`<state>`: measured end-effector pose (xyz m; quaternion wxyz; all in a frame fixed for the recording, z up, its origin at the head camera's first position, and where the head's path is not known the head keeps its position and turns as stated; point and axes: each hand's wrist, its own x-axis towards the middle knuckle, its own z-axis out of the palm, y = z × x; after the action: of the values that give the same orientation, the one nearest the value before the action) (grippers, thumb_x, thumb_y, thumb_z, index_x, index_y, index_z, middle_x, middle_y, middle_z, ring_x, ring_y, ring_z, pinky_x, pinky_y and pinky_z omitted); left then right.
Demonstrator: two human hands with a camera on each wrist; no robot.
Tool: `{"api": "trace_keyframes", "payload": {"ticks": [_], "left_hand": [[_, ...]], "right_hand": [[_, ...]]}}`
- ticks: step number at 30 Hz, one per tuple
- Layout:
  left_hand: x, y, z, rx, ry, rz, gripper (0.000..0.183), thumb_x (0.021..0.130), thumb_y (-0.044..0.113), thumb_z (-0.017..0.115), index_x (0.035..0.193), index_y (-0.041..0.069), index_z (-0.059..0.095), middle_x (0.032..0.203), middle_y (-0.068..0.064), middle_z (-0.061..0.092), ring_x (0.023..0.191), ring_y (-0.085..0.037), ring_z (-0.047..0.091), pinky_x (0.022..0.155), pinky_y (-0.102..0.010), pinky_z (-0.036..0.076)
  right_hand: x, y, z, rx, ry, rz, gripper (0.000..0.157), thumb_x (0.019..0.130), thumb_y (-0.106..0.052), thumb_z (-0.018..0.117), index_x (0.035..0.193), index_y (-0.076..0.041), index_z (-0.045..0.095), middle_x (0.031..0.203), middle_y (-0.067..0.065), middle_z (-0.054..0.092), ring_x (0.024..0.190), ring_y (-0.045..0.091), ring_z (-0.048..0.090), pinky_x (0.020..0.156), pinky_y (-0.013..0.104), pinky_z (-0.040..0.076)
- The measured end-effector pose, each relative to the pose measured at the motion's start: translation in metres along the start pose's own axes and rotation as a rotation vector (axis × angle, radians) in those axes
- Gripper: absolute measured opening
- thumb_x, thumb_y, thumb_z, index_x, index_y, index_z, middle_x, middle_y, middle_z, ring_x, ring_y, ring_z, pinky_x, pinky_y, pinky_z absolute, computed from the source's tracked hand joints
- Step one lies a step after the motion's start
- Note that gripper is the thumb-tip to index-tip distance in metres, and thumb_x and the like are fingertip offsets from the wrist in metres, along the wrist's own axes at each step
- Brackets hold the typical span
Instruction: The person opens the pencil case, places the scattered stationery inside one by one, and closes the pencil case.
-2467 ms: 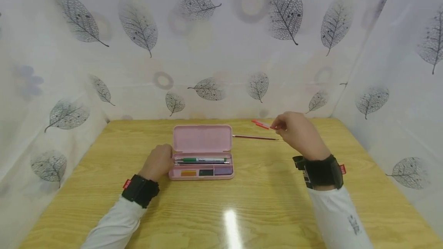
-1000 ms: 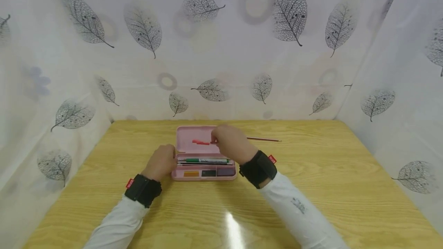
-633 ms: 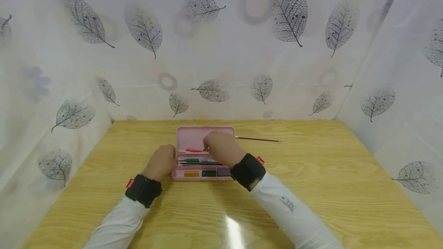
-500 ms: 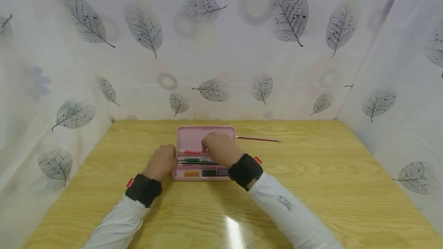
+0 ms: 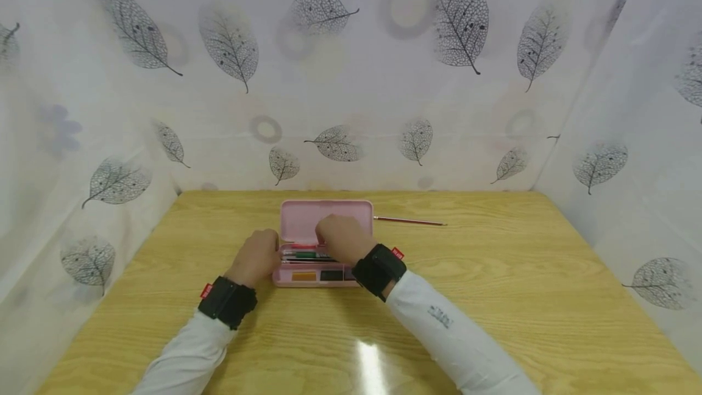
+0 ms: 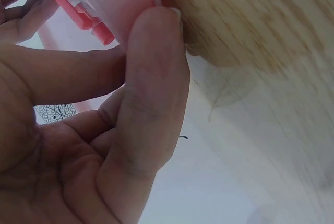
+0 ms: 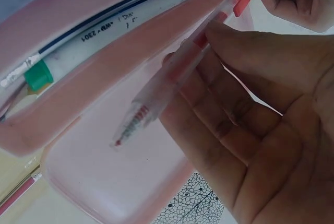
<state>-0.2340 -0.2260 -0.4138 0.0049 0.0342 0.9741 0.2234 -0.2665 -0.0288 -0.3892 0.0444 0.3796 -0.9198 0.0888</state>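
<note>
A pink pencil case (image 5: 304, 218) lies open on the table, its lid tipped back. My left hand (image 5: 255, 258) pinches the case's left end between thumb and finger. Over the rear compartment, my right hand (image 5: 345, 238) pinches a red ballpoint pen (image 7: 177, 70) with a clear barrel; its clip end points left. In the right wrist view the pen is level with the case wall, and I cannot tell whether it touches the bottom. A white marker (image 7: 120, 36) with green ends and a pencil (image 7: 112, 18) lie inside the case.
A dark red pencil (image 5: 411, 220) lies on the wooden table (image 5: 493, 297) right of the lid. The front compartment holds a yellow block (image 5: 303, 276) and a dark block (image 5: 331, 275). A leaf-patterned curtain (image 5: 351, 78) encloses the back and sides.
My right hand has carried the red pen from the table's right side leftward, then down past the lid to the rear compartment. My left hand stays on the case.
</note>
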Motion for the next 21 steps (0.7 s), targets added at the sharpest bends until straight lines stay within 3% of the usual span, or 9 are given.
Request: {"api": "trace_keyframes", "payload": {"ticks": [21], "left_hand": [[0.001,-0.001,0.004,-0.018,-0.016,-0.023,0.017,0.086,0.002,0.062,0.070,-0.001,0.058,0.064,-0.009,0.056,0.051,-0.020,0.051,0.044,-0.029,0.039]], "right_hand": [[0.002,0.002,0.007,0.009,-0.042,0.019,0.013,0.085,-0.021,0.074,0.079,-0.010,0.072,0.076,0.000,0.069,0.067,0.013,0.060,0.065,0.031,0.056]]}}
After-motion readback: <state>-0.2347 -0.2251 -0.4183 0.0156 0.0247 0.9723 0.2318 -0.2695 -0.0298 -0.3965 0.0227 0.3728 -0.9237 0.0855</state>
